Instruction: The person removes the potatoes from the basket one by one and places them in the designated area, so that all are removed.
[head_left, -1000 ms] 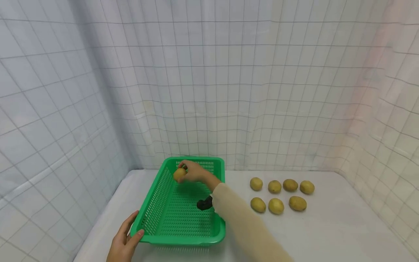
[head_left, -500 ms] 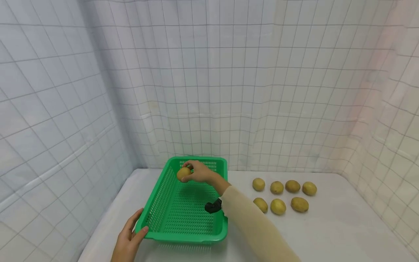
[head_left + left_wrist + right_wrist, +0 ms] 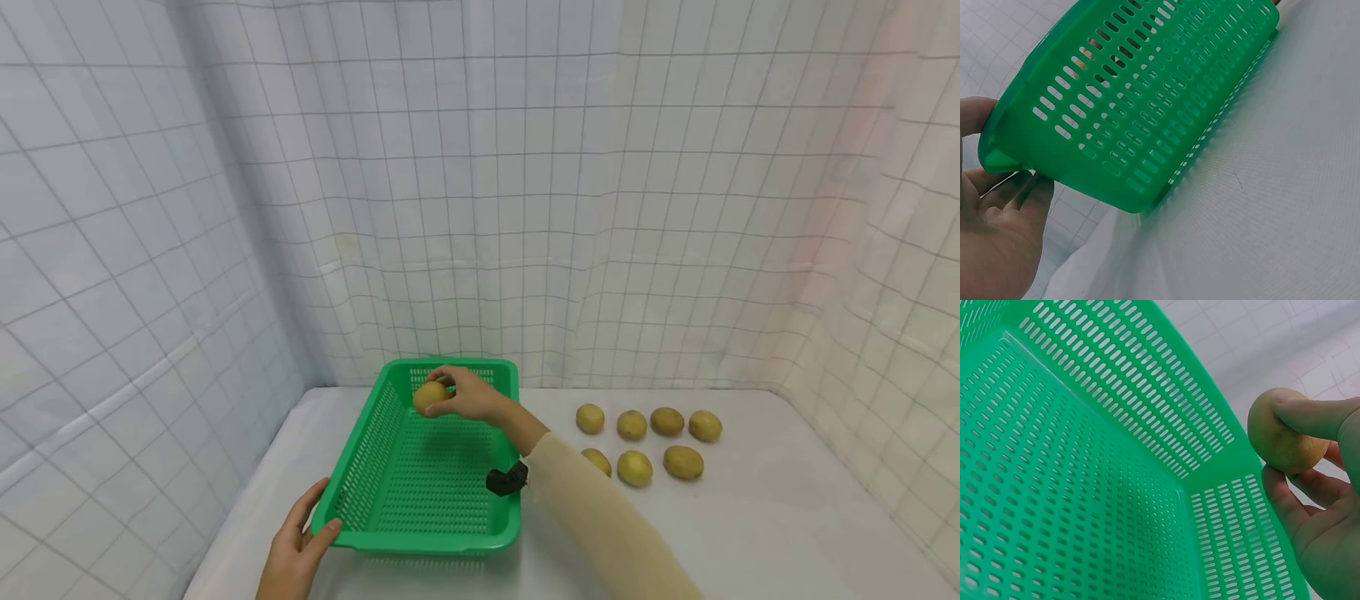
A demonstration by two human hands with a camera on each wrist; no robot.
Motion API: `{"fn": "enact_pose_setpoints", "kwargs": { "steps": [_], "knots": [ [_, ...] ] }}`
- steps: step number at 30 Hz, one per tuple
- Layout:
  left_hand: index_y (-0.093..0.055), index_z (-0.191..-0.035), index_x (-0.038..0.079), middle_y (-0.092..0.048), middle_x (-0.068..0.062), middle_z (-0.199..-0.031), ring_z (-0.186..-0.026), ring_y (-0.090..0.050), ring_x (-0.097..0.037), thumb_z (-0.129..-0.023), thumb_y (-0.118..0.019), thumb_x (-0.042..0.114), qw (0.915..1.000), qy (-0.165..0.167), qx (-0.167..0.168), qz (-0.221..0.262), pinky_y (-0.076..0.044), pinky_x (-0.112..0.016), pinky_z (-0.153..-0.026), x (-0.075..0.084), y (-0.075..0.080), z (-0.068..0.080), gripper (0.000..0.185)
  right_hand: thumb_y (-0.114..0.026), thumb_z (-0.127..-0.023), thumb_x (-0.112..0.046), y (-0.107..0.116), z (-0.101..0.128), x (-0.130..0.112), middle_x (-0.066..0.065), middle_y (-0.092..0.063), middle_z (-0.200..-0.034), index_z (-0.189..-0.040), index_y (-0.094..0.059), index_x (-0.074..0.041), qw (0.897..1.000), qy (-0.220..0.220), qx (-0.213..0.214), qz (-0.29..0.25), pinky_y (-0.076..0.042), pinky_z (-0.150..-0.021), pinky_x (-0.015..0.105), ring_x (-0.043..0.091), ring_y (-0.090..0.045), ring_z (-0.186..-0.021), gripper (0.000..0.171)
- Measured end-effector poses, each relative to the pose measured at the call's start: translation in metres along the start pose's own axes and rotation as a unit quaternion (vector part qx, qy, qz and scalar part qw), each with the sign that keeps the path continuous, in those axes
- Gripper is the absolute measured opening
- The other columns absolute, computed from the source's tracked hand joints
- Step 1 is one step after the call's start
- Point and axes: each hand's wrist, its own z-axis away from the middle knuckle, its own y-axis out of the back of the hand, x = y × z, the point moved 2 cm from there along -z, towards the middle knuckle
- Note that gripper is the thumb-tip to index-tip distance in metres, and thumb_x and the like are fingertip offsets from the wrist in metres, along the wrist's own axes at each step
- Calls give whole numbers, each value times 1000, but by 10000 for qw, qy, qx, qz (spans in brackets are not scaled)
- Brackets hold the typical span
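My right hand [image 3: 472, 395] holds a potato [image 3: 430, 399] between thumb and fingers, over the far part of a green slotted basket [image 3: 416, 546]. In the right wrist view the same potato [image 3: 1285, 431] shows in the pinch, and the basket's floor [image 3: 1054, 487] is bare below. My left hand [image 3: 292, 546] grips the basket's near left corner, thumb over the rim. The left wrist view has that hand [image 3: 1004, 231] at the corner, some fingers under the lip. The basket stands on a white-covered table.
To the right of the basket, several potatoes [image 3: 635, 468] lie in two loose rows on the white table [image 3: 780, 500]. White grid-patterned curtains [image 3: 555, 208] enclose the back and sides. A black wrist camera [image 3: 507, 479] hangs from the right wrist, over the basket's right rim.
My right hand has drawn slightly to the right with the potato, still over the basket. The left hand keeps its hold on the corner. The view has shifted a little.
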Motion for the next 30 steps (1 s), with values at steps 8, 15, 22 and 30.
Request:
{"fn": "enact_pose_setpoints", "kwargs": {
  "steps": [8, 15, 22, 30],
  "knots": [
    [-18, -158, -11, -11, -34, -163, -113, -48, 14, -108, -58, 12, 9998, -138, -70, 104, -53, -17, -87, -2, 0, 0, 68, -81, -93, -16, 12, 10, 3, 10, -58, -128, -134, -58, -9, 10000, 24, -24, -25, -58, -83, 37, 24, -64, -105, 48],
    [-20, -158, -11, -14, -34, -162, -116, -47, 14, -108, -58, 11, 9994, -328, -26, 70, -52, -16, -89, 0, 1, -1, 67, -80, -95, -16, 30, 24, 8, 14, -56, -131, -137, -55, -6, 10000, -8, 29, -79, -58, -85, 37, 26, -64, -109, 50],
    [-17, -158, -11, -11, -35, -162, -114, -50, 13, -108, -57, 8, 9992, -264, -88, 300, -52, -15, -89, -1, 1, -2, 67, -79, -95, -19, 51, 46, 17, 14, -54, -133, -135, -53, -9, 9998, -131, 130, -33, -57, -88, 44, 26, -65, -108, 49],
    [-15, -158, -13, -7, -36, -162, -115, -53, 10, -108, -54, 6, 9981, -348, -170, 483, -52, -15, -88, -2, 1, -3, 66, -80, -94, -21, 73, 69, 24, 13, -56, -129, -131, -53, -10, 9992, -193, 346, 11, -56, -89, 41, 25, -66, -103, 47]
  ]
}}
